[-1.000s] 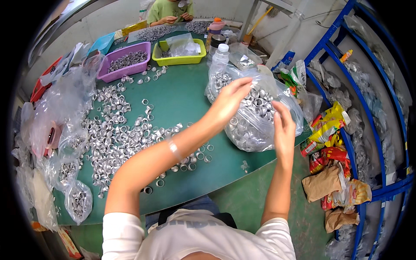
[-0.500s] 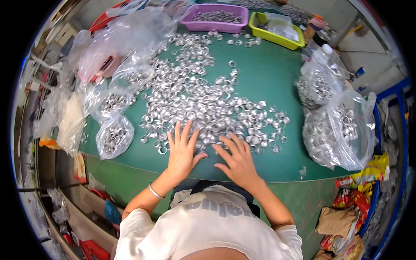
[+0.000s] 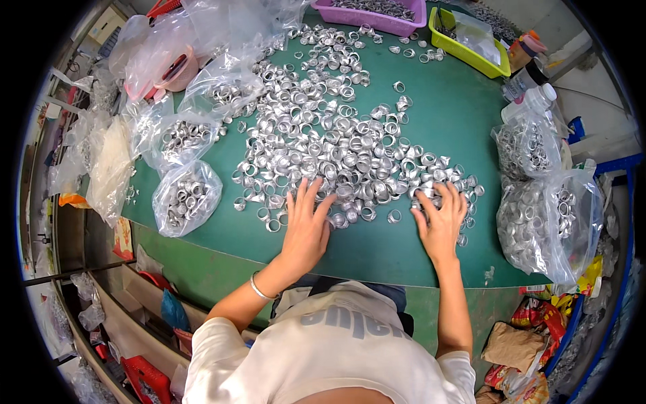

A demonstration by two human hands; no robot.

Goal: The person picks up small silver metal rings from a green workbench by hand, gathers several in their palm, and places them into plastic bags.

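Note:
A wide heap of silver-coloured metal rings (image 3: 323,138) lies spread over the green tabletop (image 3: 282,249). My left hand (image 3: 306,229) rests at the heap's near edge. Its fingers are spread, with the tips among the rings and nothing gripped. Farther right, my right hand (image 3: 441,222) reaches over the right end of the heap, fingers apart and slightly bent, their tips touching rings. No ring shows lifted in either hand. One loose ring (image 3: 394,216) lies between the hands, just off the heap.
Clear bags of rings stand at left (image 3: 186,198) and right (image 3: 542,219). Toward the back are a purple basket (image 3: 373,21), a yellow-green tray (image 3: 471,54) and a white bottle (image 3: 535,101). A pink bowl (image 3: 180,71) sits among plastic bags at far left.
My right hand has moved right and forward to the heap's right end. My left hand has shifted slightly right, its fingers now farther into the rings. The whole view has shifted.

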